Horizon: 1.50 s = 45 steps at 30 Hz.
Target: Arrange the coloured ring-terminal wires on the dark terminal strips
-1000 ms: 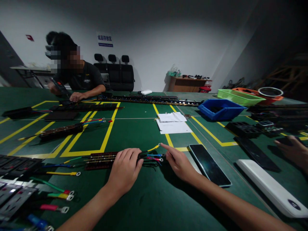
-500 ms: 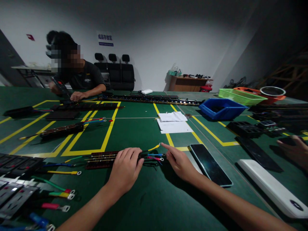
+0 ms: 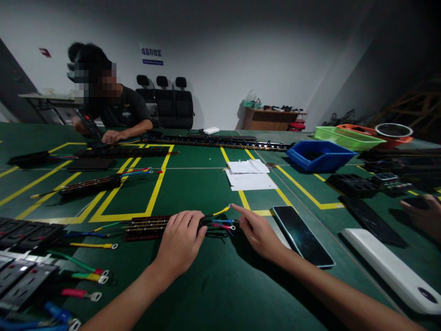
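Note:
My left hand [image 3: 182, 236] is wrapped over the right end of a dark strip [image 3: 146, 228] with brass-coloured bars along it, which lies on the green table. Its palm side is hidden. From that end several wires fan out to the right, with ring terminals on them. A yellow wire [image 3: 220, 212] points up and right, above a blue wire [image 3: 222, 221] and a red wire [image 3: 223, 226]. My right hand [image 3: 257, 230] has its index finger stretched to the yellow wire's ring terminal [image 3: 230, 206], at or very near it. The other right fingers are curled, with nothing visible in them.
Right of my hands lie a phone [image 3: 303, 236] and a long white device [image 3: 389, 271]. Socket modules [image 3: 27, 280] with ring-ended wires sit left. Ahead are papers [image 3: 253, 181] and a blue bin [image 3: 319, 156]. A co-worker [image 3: 127, 110] sits opposite; another person's hand [image 3: 425, 214] is far right.
The view has shifted very slightly. Both my hands, the strip and its wires keep the same positions.

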Each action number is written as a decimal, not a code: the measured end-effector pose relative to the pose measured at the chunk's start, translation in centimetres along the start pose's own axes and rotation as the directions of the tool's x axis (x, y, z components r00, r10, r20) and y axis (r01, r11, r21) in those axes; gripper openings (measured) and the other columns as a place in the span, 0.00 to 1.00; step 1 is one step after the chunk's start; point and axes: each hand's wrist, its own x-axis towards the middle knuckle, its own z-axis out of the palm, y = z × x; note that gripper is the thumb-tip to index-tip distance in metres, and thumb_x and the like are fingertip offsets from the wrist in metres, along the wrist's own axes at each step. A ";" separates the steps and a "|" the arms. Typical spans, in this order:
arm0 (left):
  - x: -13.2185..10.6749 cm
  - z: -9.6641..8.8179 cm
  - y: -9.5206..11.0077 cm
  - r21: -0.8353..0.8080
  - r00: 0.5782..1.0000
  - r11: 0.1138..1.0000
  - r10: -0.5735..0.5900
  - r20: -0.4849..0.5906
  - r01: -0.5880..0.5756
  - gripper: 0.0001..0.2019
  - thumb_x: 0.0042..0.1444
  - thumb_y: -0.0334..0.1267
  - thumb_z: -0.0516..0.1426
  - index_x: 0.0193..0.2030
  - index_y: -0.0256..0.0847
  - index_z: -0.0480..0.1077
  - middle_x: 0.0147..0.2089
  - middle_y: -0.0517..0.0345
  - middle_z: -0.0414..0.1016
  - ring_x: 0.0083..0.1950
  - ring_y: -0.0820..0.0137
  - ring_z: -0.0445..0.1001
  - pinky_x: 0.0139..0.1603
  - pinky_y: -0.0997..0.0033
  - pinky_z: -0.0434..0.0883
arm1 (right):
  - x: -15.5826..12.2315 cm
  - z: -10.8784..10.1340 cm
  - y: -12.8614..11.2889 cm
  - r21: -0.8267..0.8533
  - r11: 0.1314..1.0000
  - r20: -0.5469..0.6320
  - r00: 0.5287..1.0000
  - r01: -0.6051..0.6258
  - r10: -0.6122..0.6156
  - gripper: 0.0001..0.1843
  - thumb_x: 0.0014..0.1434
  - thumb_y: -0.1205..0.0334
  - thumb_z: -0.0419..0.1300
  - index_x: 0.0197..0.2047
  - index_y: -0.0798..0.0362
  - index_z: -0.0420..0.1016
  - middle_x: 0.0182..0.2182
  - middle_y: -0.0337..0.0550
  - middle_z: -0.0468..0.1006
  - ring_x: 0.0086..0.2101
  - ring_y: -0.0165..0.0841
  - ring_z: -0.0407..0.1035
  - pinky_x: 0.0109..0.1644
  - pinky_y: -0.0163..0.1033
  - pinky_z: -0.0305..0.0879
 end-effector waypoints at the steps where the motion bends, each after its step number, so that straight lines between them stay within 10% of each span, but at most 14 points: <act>1: 0.0 0.0 0.0 -0.002 1.000 1.000 -0.003 0.001 0.003 0.13 0.71 0.40 0.51 0.57 0.40 0.70 0.55 0.49 0.77 0.57 0.56 0.74 0.57 0.49 0.69 | 0.0 0.0 0.0 0.001 1.000 0.003 1.000 0.005 -0.005 0.24 0.71 0.63 0.48 0.67 0.56 0.68 0.38 0.50 0.81 0.36 0.38 0.74 0.47 0.46 0.73; 45: 0.1 -0.2 0.2 0.004 1.000 1.000 -0.002 0.012 0.002 0.14 0.71 0.40 0.50 0.57 0.40 0.70 0.55 0.48 0.77 0.57 0.56 0.73 0.57 0.48 0.69 | 0.1 -0.4 -0.4 0.029 1.000 0.038 0.999 -0.008 0.007 0.25 0.72 0.61 0.48 0.70 0.56 0.63 0.38 0.48 0.80 0.33 0.36 0.71 0.40 0.41 0.68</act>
